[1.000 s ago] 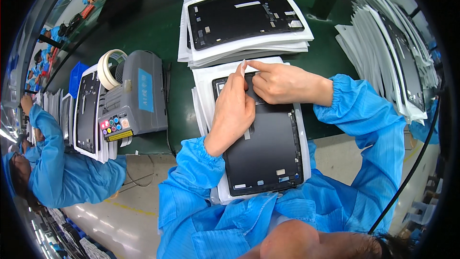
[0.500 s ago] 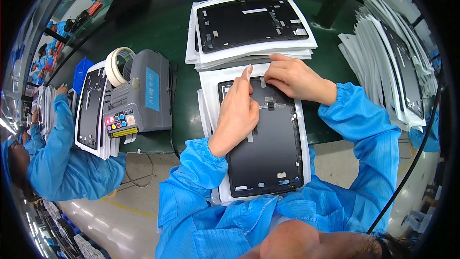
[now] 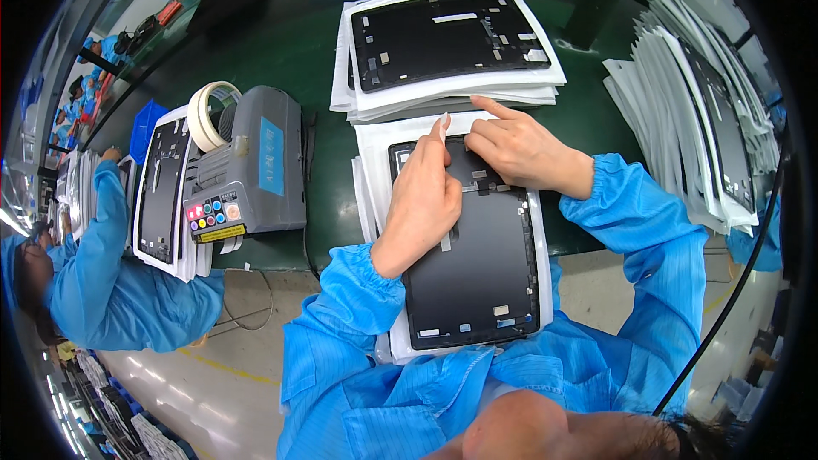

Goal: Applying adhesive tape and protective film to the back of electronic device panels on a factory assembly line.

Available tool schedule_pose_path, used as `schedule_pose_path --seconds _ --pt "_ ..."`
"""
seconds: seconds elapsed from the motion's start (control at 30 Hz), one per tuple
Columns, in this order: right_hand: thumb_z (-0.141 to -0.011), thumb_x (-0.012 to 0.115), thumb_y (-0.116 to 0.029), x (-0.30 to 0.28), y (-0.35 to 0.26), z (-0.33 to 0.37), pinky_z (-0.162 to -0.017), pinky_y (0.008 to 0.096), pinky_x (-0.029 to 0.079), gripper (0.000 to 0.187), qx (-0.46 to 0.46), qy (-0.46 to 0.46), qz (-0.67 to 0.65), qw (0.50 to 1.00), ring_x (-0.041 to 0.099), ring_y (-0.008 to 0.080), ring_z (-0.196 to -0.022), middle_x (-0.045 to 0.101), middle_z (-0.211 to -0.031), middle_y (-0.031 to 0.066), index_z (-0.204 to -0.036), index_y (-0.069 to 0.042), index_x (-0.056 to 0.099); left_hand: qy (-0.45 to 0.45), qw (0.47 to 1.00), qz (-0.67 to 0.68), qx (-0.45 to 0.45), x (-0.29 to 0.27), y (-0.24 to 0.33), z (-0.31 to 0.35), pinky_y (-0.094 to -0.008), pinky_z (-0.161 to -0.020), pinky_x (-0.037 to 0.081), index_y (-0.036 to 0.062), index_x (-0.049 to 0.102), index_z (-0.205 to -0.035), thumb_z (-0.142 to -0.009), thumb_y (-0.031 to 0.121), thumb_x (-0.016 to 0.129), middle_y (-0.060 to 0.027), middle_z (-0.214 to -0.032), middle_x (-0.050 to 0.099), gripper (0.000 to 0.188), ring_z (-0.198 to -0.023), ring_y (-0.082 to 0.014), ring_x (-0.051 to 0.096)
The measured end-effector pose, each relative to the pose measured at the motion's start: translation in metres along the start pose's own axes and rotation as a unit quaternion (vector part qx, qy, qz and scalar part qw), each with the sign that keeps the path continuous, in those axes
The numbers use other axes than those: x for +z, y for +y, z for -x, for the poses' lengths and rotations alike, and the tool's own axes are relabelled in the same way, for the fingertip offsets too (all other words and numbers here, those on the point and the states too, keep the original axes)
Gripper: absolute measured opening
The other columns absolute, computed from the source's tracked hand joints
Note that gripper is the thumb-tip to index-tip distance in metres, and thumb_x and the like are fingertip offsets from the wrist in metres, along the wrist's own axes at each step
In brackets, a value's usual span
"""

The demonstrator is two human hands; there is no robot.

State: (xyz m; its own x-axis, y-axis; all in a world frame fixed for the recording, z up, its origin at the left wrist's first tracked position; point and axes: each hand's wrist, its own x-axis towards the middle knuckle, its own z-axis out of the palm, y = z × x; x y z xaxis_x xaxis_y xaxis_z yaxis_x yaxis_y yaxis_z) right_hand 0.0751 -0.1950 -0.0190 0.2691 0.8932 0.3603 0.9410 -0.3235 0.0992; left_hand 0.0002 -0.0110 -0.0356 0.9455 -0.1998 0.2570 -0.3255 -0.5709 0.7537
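So a dark tablet back cover point(image 3: 477, 264) is laid flat in a white foam tray point(image 3: 375, 162) right at the near edge of the green bench point(image 3: 298, 43), pretty much dead centre in front of the person. The left hand point(image 3: 423, 196) is laid palm-down over the upper left part of the cover, fingers kept together and stretched out, with the index fingertip point(image 3: 442, 123) pressed up at the cover's far edge; nothing is gripped by it. The right hand point(image 3: 520, 149) is planted on the cover's far right corner, fingers loosely curled, index finger point(image 3: 486, 105) pointed off to the left near the other fingertip, and nothing is clamped there either as far as can be seen. A few small strips of tape point(image 3: 482, 181) are seen stuck on the cover just beside the right hand. Just beyond, toward the far edge, a stack of the same trays with another dark cover point(image 3: 447, 38) on top is parked. A grey tape dispenser point(image 3: 256, 162) with a roll of tape point(image 3: 209, 111) is set at the left side, and more white trays point(image 3: 707, 111) are fanned out along the right edge. A co-worker's blue sleeve point(image 3: 94, 238) is spotted at the far left.
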Motion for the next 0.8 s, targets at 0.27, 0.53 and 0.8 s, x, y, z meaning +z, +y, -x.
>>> schedule_pose_path --seconds 0.27,0.53,0.8 --pt "-0.074 0.065 0.002 0.007 0.006 0.004 -0.111 0.0478 0.035 0.013 0.090 0.050 -0.124 0.987 0.063 0.0255 -0.074 0.059 -0.076 0.0086 -0.085 -0.002 0.058 -0.004 1.000 0.001 -0.010 -0.001 0.001 0.001 -0.0432 -0.076 0.047 -0.0070 0.033 -0.139 -0.074 -0.009 0.049 -0.0195 -0.094 0.051 0.067 -0.084 -0.0346 0.056" --pt "-0.080 0.067 -0.005 -0.003 -0.002 0.013 -0.111 0.0472 0.036 0.010 0.130 0.053 -0.135 0.981 0.064 0.0250 -0.073 0.064 -0.079 0.0070 -0.090 -0.004 0.063 -0.002 1.000 0.000 -0.021 0.001 0.000 0.000 -0.0405 -0.074 0.047 -0.0041 0.034 -0.140 -0.076 -0.008 0.048 -0.0166 -0.093 0.050 0.066 -0.081 -0.0306 0.054" --pt "-0.077 0.066 -0.003 0.009 -0.006 0.005 -0.109 0.0468 0.037 0.007 0.119 0.058 -0.057 0.990 0.064 0.0224 -0.072 0.060 -0.074 0.0068 -0.084 -0.004 0.064 0.011 1.000 -0.005 -0.013 0.002 -0.003 0.002 -0.0354 -0.069 0.046 0.0019 0.036 -0.142 -0.079 -0.009 0.047 -0.0109 -0.088 0.048 0.065 -0.072 -0.0224 0.050"
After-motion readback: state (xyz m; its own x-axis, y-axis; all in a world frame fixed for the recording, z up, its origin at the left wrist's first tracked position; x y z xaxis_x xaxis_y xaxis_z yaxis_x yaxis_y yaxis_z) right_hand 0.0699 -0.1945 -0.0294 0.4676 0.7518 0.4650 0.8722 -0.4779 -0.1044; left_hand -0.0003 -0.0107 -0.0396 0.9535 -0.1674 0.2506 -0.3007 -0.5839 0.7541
